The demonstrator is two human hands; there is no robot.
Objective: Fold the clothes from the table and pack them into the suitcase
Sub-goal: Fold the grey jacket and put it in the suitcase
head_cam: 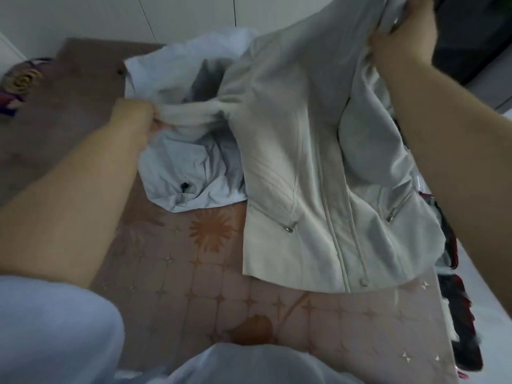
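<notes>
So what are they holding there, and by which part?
The pale zip jacket: the left hand grips the end of its sleeve, and the right hand grips the top near the collar.

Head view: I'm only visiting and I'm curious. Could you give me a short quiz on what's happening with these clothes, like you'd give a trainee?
1. True or false: the jacket lies folded flat.
2. What does the left hand grip? A. the jacket's sleeve B. its hem C. nothing
3. Fill in: the right hand holds the jacket up by its ___.
Key: 1 false; 2 A; 3 top.
</notes>
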